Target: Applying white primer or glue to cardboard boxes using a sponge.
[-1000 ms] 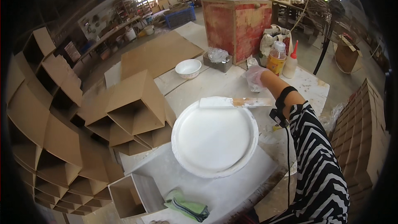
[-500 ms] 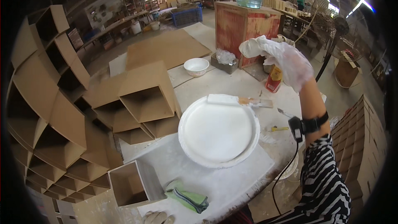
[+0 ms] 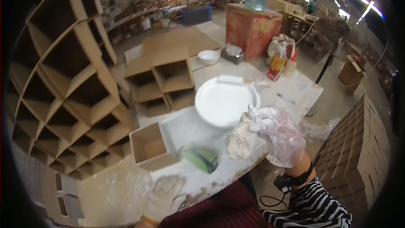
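Note:
My right hand (image 3: 284, 137), wrapped in thin clear plastic, is closed on a crumpled white cloth (image 3: 241, 139). It hangs over the table's front right side, just right of a round white tub (image 3: 225, 103) filled with smooth white material. My left hand (image 3: 165, 192), in a cream work glove, is at the table's front edge with its fingers apart and nothing seen in it. Beyond it stands a small open box (image 3: 149, 145) with pale outer sides. A blurred green cloth (image 3: 199, 159) lies between the box and my right hand.
A tall brown cubby unit (image 3: 63, 97) rises at the left, with a smaller one (image 3: 168, 76) on the table. Behind the tub are a white bowl (image 3: 209, 57), a red-and-yellow bottle (image 3: 276, 65) and a red-capped white bottle (image 3: 291, 64). Slotted brown panels (image 3: 350, 143) stand at the right.
My right hand has come down and nearer from above the bottles, bringing the white cloth with it. My left hand has moved further into view at the front edge. The whole view has shifted.

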Demonstrator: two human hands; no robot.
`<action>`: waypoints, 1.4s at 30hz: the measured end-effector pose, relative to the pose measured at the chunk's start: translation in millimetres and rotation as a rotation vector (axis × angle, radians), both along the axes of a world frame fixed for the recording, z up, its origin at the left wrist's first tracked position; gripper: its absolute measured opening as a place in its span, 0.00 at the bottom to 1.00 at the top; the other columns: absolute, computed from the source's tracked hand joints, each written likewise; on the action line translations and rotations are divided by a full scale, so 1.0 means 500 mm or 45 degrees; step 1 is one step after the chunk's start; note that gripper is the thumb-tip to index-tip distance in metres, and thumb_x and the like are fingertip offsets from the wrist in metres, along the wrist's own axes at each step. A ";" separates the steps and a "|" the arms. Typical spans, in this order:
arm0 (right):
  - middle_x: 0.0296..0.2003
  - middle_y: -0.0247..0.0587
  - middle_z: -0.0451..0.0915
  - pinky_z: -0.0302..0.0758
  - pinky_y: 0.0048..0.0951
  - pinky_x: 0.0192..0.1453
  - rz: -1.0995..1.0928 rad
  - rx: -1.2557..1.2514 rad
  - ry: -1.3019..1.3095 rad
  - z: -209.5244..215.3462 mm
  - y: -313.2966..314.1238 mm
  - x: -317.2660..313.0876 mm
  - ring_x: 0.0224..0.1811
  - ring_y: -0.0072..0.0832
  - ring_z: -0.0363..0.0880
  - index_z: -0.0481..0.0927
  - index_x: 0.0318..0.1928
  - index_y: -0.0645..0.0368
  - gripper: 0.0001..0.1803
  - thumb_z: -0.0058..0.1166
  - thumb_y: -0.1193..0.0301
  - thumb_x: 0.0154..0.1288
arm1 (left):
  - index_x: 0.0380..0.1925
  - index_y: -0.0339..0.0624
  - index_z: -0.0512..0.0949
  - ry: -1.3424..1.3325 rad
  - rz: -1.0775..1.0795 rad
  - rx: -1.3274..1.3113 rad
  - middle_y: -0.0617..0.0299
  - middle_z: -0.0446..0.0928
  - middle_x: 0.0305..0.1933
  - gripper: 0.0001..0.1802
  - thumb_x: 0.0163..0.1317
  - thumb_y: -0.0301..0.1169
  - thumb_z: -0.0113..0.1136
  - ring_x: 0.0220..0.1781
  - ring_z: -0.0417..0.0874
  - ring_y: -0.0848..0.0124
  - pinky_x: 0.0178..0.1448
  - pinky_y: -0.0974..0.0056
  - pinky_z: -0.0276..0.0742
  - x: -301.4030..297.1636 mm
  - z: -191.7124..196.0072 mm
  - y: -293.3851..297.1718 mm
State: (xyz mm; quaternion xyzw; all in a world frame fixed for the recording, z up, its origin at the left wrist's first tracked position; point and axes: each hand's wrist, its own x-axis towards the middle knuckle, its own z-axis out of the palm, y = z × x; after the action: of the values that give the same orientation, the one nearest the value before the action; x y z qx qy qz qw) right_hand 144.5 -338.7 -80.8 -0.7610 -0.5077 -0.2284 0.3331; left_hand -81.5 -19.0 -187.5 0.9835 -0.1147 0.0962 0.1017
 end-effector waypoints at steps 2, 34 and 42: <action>0.56 0.48 0.83 0.79 0.42 0.62 -0.018 0.038 -0.003 -0.030 0.023 -0.049 0.60 0.44 0.81 0.88 0.47 0.57 0.16 0.67 0.81 0.56 | 0.65 0.39 0.77 0.081 0.138 -0.361 0.50 0.79 0.63 0.33 0.61 0.39 0.72 0.65 0.79 0.51 0.71 0.50 0.74 0.001 0.010 -0.012; 0.62 0.45 0.79 0.76 0.27 0.63 0.254 0.171 1.753 -0.056 0.190 -0.303 0.58 0.28 0.79 0.71 0.71 0.69 0.31 0.59 0.78 0.68 | 0.54 0.29 0.78 -0.084 0.152 -2.550 0.46 0.84 0.54 0.18 0.76 0.34 0.56 0.51 0.87 0.58 0.54 0.55 0.86 -0.103 0.031 -0.025; 0.59 0.58 0.81 0.78 0.41 0.65 0.567 -0.405 1.097 -0.120 0.202 -0.265 0.57 0.49 0.81 0.80 0.63 0.63 0.22 0.59 0.73 0.69 | 0.59 0.28 0.74 -0.045 -0.028 -2.548 0.45 0.81 0.58 0.18 0.76 0.29 0.55 0.58 0.86 0.53 0.60 0.48 0.86 -0.115 0.057 -0.021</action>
State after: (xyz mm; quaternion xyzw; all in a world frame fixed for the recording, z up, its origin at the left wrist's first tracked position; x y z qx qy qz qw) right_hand 12.1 -237.7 -140.7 -0.7007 -0.5026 0.2628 0.4329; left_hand -139.2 -29.7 -159.2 0.4425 0.0084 0.1622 0.8819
